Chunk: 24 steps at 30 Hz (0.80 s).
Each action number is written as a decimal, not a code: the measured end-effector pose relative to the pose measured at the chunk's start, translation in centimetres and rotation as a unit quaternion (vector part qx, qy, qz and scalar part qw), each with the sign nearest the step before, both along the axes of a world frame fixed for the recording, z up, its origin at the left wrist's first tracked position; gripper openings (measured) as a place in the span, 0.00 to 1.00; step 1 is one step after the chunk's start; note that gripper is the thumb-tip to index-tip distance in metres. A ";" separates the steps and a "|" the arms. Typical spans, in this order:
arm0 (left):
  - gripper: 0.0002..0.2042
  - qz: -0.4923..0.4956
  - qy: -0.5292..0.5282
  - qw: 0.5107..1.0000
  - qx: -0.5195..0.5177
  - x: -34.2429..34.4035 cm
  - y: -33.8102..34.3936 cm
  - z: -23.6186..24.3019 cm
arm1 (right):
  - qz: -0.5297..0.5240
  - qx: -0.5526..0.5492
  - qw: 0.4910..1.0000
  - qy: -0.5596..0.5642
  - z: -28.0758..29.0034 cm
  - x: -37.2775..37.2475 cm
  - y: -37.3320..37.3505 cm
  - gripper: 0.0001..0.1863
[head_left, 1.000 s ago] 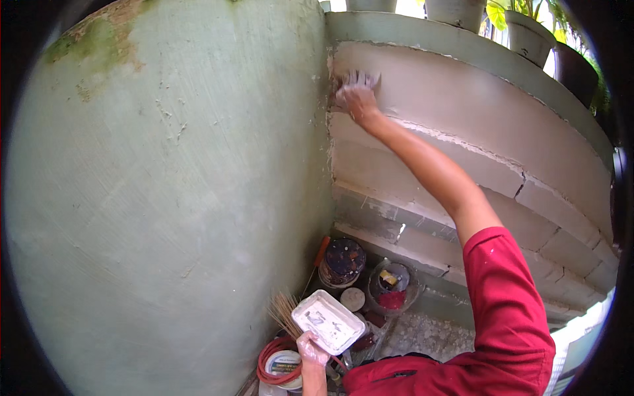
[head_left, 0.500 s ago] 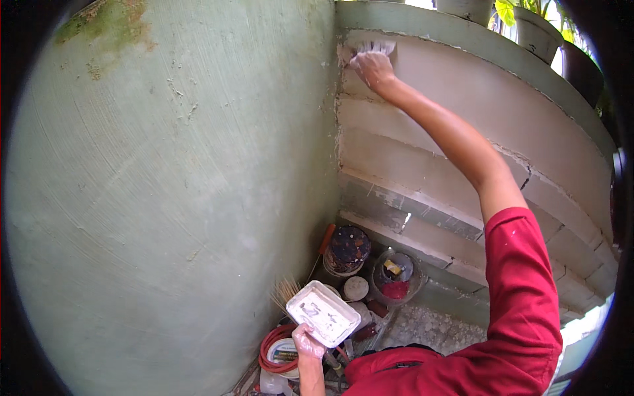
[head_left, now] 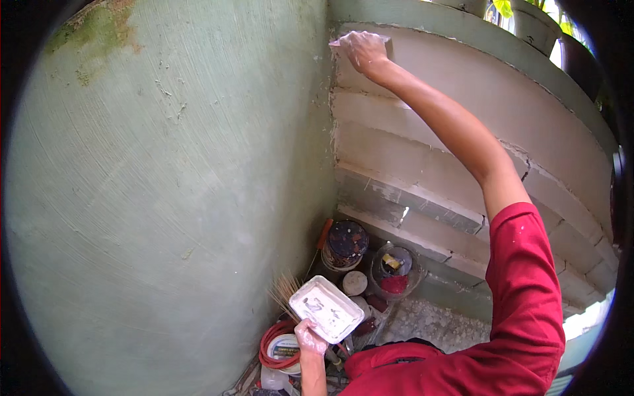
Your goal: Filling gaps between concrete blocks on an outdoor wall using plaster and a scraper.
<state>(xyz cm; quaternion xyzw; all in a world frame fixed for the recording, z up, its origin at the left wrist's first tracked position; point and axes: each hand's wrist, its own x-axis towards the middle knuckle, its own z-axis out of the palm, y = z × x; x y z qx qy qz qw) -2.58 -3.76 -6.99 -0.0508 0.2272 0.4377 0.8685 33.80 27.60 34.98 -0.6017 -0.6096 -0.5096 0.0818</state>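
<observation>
My right hand (head_left: 365, 53), smeared with white paint, is closed around a paintbrush (head_left: 335, 43) at the top left of the pale wall panel (head_left: 456, 79). Only a pinkish bit of the brush pokes out on the left; its bristles are mostly hidden behind the hand. Low in the view, my left hand (head_left: 310, 338) grips the near edge of a shallow white tray (head_left: 349, 305). White paint coats the tray's inside, with greyish patches showing through. The tray is tilted, and paint marks my left fingers too.
A green wall (head_left: 172, 198) fills the left side. Below are a paint-spotted bucket (head_left: 348, 241), a clear basin (head_left: 416, 280) with a red item, a coiled red hose (head_left: 269, 346) and a stick broom (head_left: 284, 290). Potted plants (head_left: 535, 26) line the ledge at upper right.
My right hand has shifted slightly left and up and has turned, so the fanned bristles seen before are now mostly hidden. The tray stays in my left hand, nearly unmoved.
</observation>
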 end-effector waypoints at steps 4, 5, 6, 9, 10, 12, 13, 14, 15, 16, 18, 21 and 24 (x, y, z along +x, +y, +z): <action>0.34 0.002 -0.009 1.000 0.008 0.4 0.1 0.4 | -0.007 -0.053 0.999 -0.004 -4.6 0.7 1.5 0.08; 0.34 0.003 -0.011 1.000 0.009 0.7 0.0 0.4 | 0.037 -0.038 0.996 -0.069 -6.4 1.0 1.2 0.08; 0.34 0.001 -0.014 1.000 0.007 0.5 -0.2 0.4 | 0.051 -0.057 0.995 -0.060 -7.9 1.0 0.9 0.07; 0.34 0.003 -0.013 1.000 0.010 0.2 -0.3 0.1 | 0.028 -0.118 0.993 -0.004 -9.3 -0.1 0.2 0.07; 0.34 0.008 -0.006 1.000 0.008 0.1 -0.9 0.3 | -0.008 -0.166 0.985 0.047 -9.4 -0.4 -0.1 0.07; 0.34 0.012 0.003 1.000 0.004 -0.1 -1.6 0.3 | -0.002 -0.159 0.984 0.085 -8.4 -0.1 -0.7 0.07; 0.34 0.013 -0.007 1.000 0.004 -0.2 -2.2 -0.2 | 0.007 -0.152 0.981 0.125 -7.9 -0.3 -1.2 0.08; 0.34 0.014 -0.015 1.000 0.005 -0.6 -2.3 -0.6 | 0.009 -0.155 0.980 0.126 -7.0 -0.9 -1.8 0.08; 0.34 0.016 -0.014 1.000 0.001 -0.9 -2.3 -0.9 | 0.022 -0.103 0.985 0.137 -6.0 -1.5 -2.4 0.08; 0.33 0.021 -0.014 1.000 -0.005 -0.8 -2.5 -1.1 | 0.034 -0.052 0.987 0.145 -4.8 -1.8 -3.4 0.09; 0.33 0.025 -0.014 0.999 -0.017 -0.8 -2.7 -1.5 | 0.033 -0.029 0.989 0.142 -2.5 -1.6 -4.2 0.09; 0.33 0.014 -0.020 1.000 -0.017 -0.6 -3.6 -1.9 | -0.011 -0.037 0.996 0.086 -4.8 -1.8 -4.7 0.09; 0.33 -0.004 -0.011 1.000 -0.017 0.6 -3.3 -0.6 | -0.080 -0.133 0.987 0.043 -9.0 -0.3 -2.9 0.09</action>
